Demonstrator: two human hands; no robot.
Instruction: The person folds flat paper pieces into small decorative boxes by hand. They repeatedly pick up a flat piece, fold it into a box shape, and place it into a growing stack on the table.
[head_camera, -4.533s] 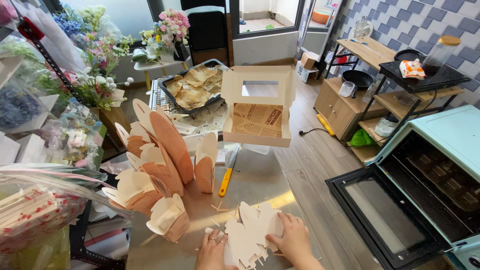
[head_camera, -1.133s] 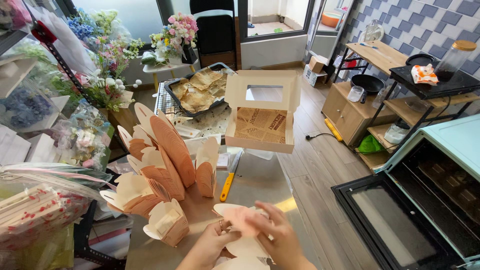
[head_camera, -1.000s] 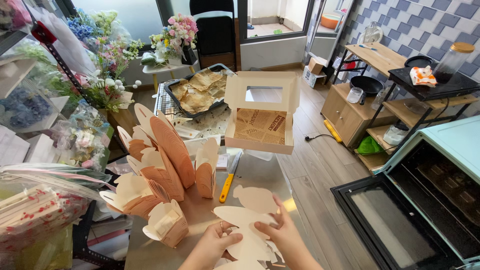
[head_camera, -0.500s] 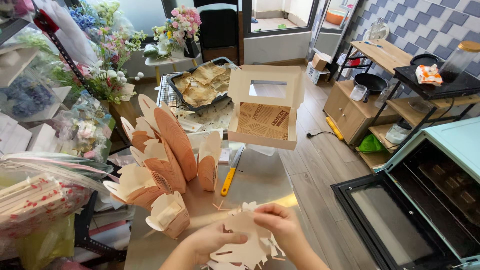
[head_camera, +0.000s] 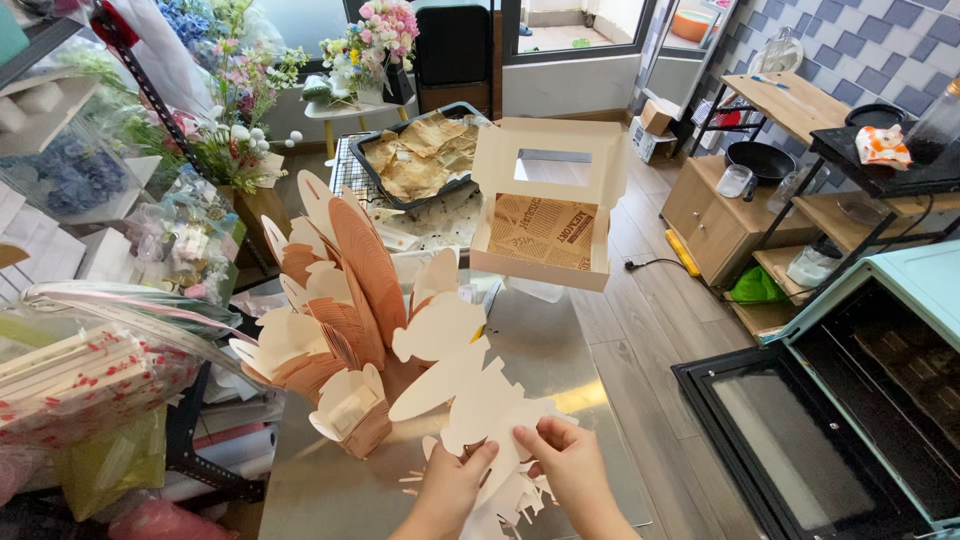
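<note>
Both hands work a flat cream cardboard cutout (head_camera: 480, 400) at the near edge of the steel surface (head_camera: 560, 350). Left hand (head_camera: 452, 482) pinches its lower edge from below, fingers narrow; right hand (head_camera: 565, 462) grips the right flap, thumb on top. The cutout sits lifted off the surface, just right of the stack of folded boxes (head_camera: 340, 330). My read: separate or fold along the scored lines, keep thumbs close to the crease, support the thin tabs (head_camera: 520, 495) so they don't tear. Open window box (head_camera: 545, 205) stands at the far edge, well apart.
</note>
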